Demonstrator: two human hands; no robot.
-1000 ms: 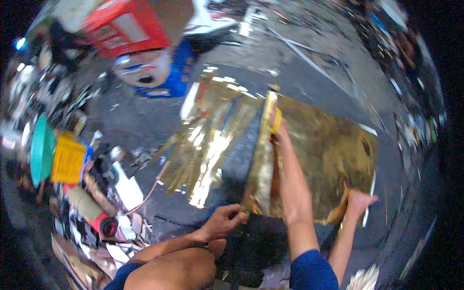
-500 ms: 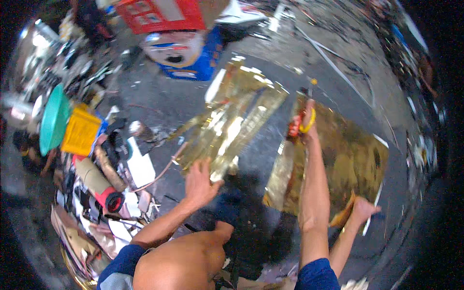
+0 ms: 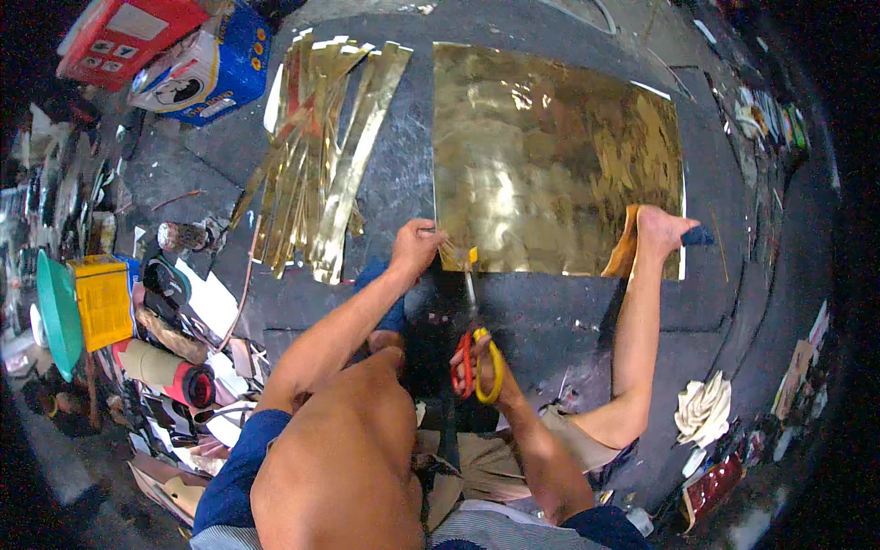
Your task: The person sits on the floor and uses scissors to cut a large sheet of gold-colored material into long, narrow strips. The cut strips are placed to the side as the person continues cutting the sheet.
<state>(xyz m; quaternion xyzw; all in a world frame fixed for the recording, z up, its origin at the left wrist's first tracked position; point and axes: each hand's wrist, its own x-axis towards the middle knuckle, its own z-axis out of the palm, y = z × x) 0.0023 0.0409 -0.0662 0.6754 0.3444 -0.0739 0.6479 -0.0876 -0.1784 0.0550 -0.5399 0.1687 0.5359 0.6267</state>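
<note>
A large gold foil sheet (image 3: 550, 165) lies flat on the dark floor mat ahead of me. My left hand (image 3: 417, 246) is at its near left corner, thumb and fingers closed on the edge. In my right hand (image 3: 500, 392), nearer to me, are scissors with red and yellow handles (image 3: 492, 367). Their blades point away from me, with the yellow tip at the sheet's near edge, close to my left hand. Whether the blades touch the foil I cannot tell. Left of the sheet lies a loose pile of gold foil strips (image 3: 321, 156).
My bare foot (image 3: 658, 229) is at the sheet's near right corner. Red and blue boxes (image 3: 215, 73) stand far left. A yellow container (image 3: 103, 298), a green basin (image 3: 57, 316) and scraps crowd the left side. A crumpled pale cloth (image 3: 703, 410) lies at right.
My right hand and the scissors have come back toward me from the sheet's far left side. My left hand has left the strips for the sheet's corner. The view has shifted.
</note>
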